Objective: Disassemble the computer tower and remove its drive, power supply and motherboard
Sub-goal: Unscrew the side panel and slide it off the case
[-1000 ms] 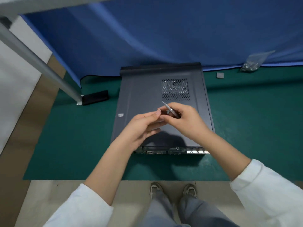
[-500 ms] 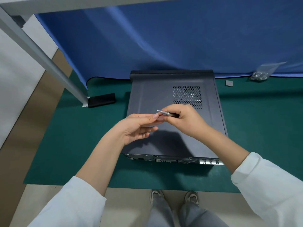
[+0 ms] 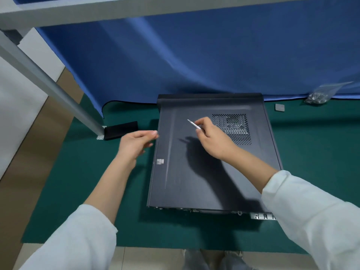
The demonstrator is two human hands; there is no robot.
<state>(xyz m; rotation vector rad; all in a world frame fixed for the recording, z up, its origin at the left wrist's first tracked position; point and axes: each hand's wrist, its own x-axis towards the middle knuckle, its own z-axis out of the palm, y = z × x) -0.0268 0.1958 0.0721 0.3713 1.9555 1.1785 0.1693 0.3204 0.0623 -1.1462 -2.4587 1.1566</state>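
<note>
The dark grey computer tower (image 3: 194, 172) lies flat on its side on the green mat (image 3: 78, 191), side panel up, with a perforated vent at its far right. The rear ports face me at the near edge. My right hand (image 3: 212, 139) hovers above the panel and grips a thin silver screwdriver (image 3: 192, 124) whose tip points up and left. My left hand (image 3: 136, 143) hangs over the mat just left of the case, fingers loosely extended toward its edge; it is blurred and holds nothing I can see.
A black rectangular block (image 3: 120, 129) lies on the mat at the far left beside a grey metal frame leg (image 3: 48, 88). A clear bag of screws (image 3: 319, 95) and a small grey square (image 3: 280, 107) sit far right. A blue cloth (image 3: 194, 55) hangs behind.
My hands have come apart: the left hand moved left off the case, away from the screwdriver tip. The right hand keeps the screwdriver, now angled up-left. My view has moved closer to the case.
</note>
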